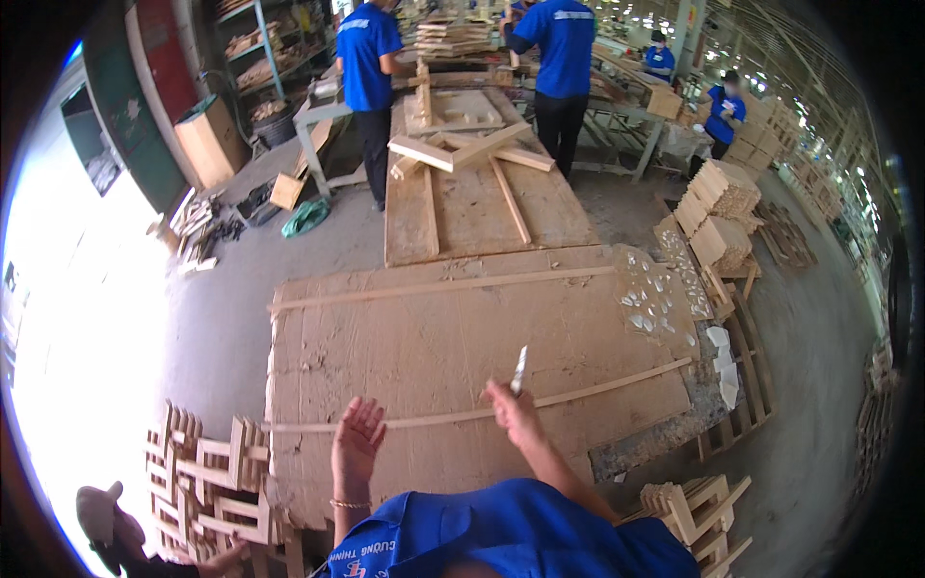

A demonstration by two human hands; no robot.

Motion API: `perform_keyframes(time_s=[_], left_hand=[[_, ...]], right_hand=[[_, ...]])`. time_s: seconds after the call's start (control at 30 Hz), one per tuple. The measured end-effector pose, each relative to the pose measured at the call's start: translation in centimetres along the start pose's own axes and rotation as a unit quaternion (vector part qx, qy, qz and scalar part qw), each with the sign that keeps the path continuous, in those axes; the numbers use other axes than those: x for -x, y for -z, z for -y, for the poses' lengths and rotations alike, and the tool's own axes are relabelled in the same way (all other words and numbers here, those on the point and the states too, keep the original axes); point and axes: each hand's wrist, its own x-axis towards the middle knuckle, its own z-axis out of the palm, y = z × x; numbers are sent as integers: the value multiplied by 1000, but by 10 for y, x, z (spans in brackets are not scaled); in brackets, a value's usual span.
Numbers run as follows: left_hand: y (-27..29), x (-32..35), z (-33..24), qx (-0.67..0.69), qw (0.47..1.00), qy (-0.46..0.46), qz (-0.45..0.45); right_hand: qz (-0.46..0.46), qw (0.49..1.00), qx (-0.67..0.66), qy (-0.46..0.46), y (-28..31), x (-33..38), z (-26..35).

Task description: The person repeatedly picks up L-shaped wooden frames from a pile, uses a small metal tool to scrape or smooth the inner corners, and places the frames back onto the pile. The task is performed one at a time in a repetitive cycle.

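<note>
1. My right hand (513, 409) is closed around a small slender tool (520, 369) with a pale tip (a blade or a marker, I cannot tell which). Its long axis runs nearly upright in the picture, tip pointing away from me and leaning slightly right.
2. The tool sits over the near part of the big worktable (405, 356), just above a long thin wooden strip (578, 390) that crosses the top from left to right, rising toward the right.
3. My left hand (357, 438) is open and empty, fingers spread, palm facing right, at the near edge of the table beside the same strip.
4. A second strip (443, 287) lies along the far edge, roughly parallel.
5. Containers: a cardboard box (207, 140) stands far left by the wall (contents not visible).
6. Stacks of small wooden frames (207, 472) sit on the floor at my left.
</note>
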Motion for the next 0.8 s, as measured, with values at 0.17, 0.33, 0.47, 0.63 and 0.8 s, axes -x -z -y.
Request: perform_keyframes(time_s=[0.17, 0.33, 0.47, 0.63, 0.8], left_hand=[[-69, -6, 23, 63, 979, 118, 151], [-113, 9, 38, 97, 954, 129, 251], [-130, 12, 39, 29, 951, 67, 300], [-153, 22, 52, -70, 931, -30, 358], [-153, 27, 45, -137, 928, -43, 344]], right_hand=[[28, 994, 104, -24, -35, 23, 2], [145, 980, 2, 137, -42, 15, -14], [104, 993, -2, 55, -42, 31, 11], [41, 988, -73, 129, -45, 31, 21], [50, 995, -42, 71, -43, 38, 40]])
